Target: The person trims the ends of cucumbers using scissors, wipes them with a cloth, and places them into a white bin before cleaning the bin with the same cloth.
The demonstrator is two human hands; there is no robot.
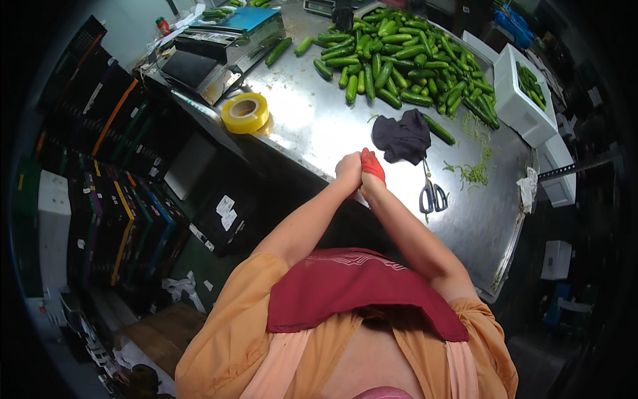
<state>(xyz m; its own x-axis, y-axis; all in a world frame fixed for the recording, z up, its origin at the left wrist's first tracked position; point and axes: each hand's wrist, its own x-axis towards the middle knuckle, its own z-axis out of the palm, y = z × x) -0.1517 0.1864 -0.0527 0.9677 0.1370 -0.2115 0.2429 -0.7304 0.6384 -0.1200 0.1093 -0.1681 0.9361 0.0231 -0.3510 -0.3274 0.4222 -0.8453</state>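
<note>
My left hand (350, 168) is a closed fist pressed against my right hand (373, 175) at the near edge of the metal table. Thin red material (372, 167), possibly a glove, covers part of my right hand, and a bit shows below my left fist. The right fingers are mostly hidden. Just beyond the hands lies a crumpled dark cloth or glove (402, 135). Scissors with dark handles (432, 197) rest to the right, blades towards the cloth. One cucumber (438, 129) lies beside the cloth, and a large pile of cucumbers (398, 60) covers the far part of the table.
A yellow tape roll (244, 113) sits at the table's left edge, near a wrapping machine (214, 62). Green scraps (473, 169) are strewn to the right. White foam boxes (523, 95) stand beyond the right edge, one holding cucumbers. Stacked dark crates (114, 214) are at left.
</note>
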